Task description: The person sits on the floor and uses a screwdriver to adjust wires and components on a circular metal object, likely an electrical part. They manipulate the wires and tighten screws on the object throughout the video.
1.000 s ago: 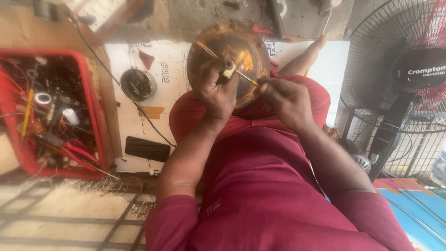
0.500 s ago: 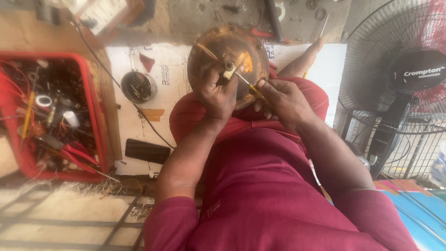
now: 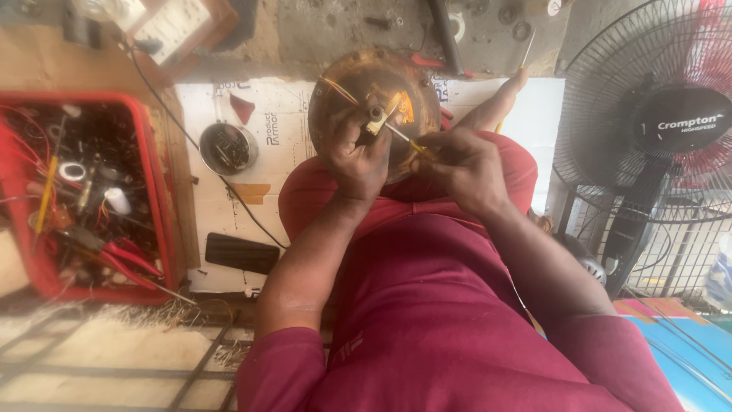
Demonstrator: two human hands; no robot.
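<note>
On the person's lap, propped against knees clothed in dark red, rests a round, rusty brown metal housing (image 3: 374, 107), its open face turned toward the camera. At its middle a short shaft (image 3: 376, 114) sticks up, with yellow and red wires (image 3: 339, 90) running off toward the upper left.

Left hand (image 3: 358, 156) is curled around the lower left rim of the housing, thumb and fingers closed near the shaft, steadying it. Right hand (image 3: 461, 164) is closed in a pinch around a thin screwdriver (image 3: 402, 136) with a yellow handle. Its long axis slants up and to the left, from the right hand toward the shaft, and the tip sits just beside or touching the shaft; which one cannot be told.

Nearby on the left stands a red crate (image 3: 164, 191) full of tools and wires. A small metal bowl (image 3: 227, 149) lies on white cardboard (image 3: 290, 114). A standing fan (image 3: 656, 130) is on the right.
</note>
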